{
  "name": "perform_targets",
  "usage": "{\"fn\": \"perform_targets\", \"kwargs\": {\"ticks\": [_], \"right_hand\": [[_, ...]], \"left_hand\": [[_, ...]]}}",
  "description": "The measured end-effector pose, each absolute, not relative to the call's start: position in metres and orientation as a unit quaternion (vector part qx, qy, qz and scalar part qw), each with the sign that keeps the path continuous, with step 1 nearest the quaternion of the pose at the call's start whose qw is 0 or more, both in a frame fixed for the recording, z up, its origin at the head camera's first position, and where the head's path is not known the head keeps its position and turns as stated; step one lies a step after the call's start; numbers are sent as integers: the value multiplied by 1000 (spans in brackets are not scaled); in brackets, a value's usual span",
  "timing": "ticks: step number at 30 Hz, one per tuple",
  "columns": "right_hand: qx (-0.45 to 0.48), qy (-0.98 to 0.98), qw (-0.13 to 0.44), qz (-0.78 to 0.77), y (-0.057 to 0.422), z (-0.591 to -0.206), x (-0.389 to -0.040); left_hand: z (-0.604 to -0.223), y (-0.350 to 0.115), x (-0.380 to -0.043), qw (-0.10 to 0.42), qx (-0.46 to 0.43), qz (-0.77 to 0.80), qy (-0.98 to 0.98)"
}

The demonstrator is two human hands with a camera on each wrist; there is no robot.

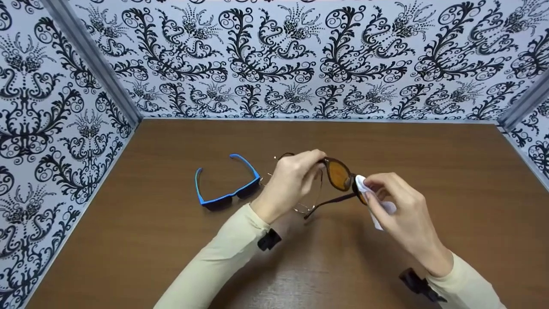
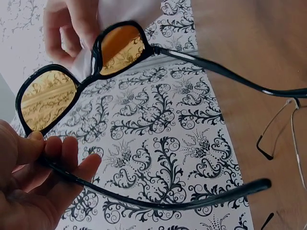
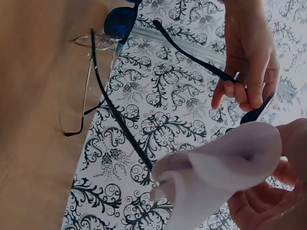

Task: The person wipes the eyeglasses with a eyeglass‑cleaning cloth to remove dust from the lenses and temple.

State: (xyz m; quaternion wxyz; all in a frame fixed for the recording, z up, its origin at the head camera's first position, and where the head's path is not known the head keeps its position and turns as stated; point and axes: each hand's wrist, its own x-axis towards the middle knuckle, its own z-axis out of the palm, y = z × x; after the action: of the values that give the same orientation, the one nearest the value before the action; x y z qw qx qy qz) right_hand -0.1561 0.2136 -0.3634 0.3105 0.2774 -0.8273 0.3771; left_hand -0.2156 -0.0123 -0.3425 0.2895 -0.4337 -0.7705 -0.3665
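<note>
Dark-framed sunglasses with amber lenses [image 1: 339, 175] are held up over the table, both temples unfolded. My left hand [image 1: 291, 180] pinches them at the hinge corner of one lens, thumb in front and fingers behind, as the left wrist view shows. In my right hand [image 1: 401, 210] is a white cloth [image 3: 216, 167], pinched over the other lens between thumb and fingers. In the left wrist view the cloth [image 2: 127, 12] lies behind that lens, near the nose bridge. Thin wire-framed glasses [image 1: 305, 209] rest on the table, partly hidden by my left hand.
Blue-framed sunglasses [image 1: 227, 198] with dark lenses lie on the brown table [image 1: 141, 240] left of my left hand, temples pointing away. Patterned black-and-white panels [image 1: 274, 60] enclose the back and sides. A black strap mount [image 1: 269, 239] sits at my left wrist.
</note>
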Motion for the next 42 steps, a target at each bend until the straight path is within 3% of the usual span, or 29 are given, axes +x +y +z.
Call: {"fn": "perform_targets", "kwargs": {"ticks": [12, 21, 30, 36, 42], "right_hand": [[239, -851, 298, 361, 223, -370, -165], [317, -803, 340, 372, 215, -367, -160], [233, -851, 302, 361, 231, -373, -169], [293, -826, 312, 367, 218, -362, -165], [342, -796, 326, 378, 210, -375, -149]], "left_hand": [[-337, -16, -213, 301, -427, -371, -768], [-337, -15, -215, 326, -414, -397, -751], [-339, -13, -214, 322, -428, -393, -747], [-340, -8, -213, 324, -428, -379, -754], [-341, -17, -218, 332, -369, -416, -762]]}}
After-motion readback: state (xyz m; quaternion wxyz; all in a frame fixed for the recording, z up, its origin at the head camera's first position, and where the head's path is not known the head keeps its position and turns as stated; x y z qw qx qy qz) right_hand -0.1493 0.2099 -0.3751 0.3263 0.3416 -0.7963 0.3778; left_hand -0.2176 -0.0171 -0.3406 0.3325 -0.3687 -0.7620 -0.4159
